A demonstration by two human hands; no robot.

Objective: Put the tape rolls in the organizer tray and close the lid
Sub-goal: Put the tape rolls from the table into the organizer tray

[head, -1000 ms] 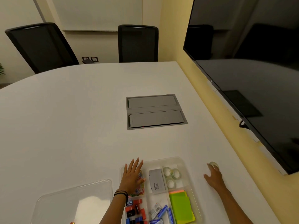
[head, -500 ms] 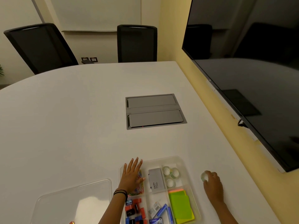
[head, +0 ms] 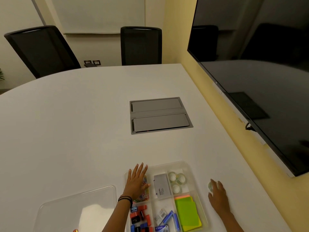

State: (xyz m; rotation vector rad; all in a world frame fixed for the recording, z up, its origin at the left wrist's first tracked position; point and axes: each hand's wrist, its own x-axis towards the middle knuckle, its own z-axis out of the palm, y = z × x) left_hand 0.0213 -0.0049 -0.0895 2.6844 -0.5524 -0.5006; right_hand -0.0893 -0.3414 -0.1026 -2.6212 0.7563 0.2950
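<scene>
A clear plastic organizer tray [head: 189, 166] sits at the table's near edge. Three clear tape rolls [head: 176, 181] lie in its far right compartment. My left hand [head: 135, 183] rests flat, fingers spread, on the tray's far left compartment over coloured paper clips. My right hand [head: 217, 196] is on the table just right of the tray, fingers curled over another clear tape roll [head: 210, 186] that peeks out at its fingertips. The clear lid [head: 66, 208] lies flat on the table left of the tray.
The tray also holds a grey box [head: 162, 186], green sticky notes [head: 187, 213], staple boxes and red, blue and black sharpeners. A grey cable hatch [head: 159, 115] is set in the table's middle. A large dark screen [head: 254, 69] hangs on the right wall. Two black chairs stand beyond the table.
My right hand has slid the loose tape roll along the table toward the tray, from farther right to close beside its right wall. My left hand has stayed on the tray.
</scene>
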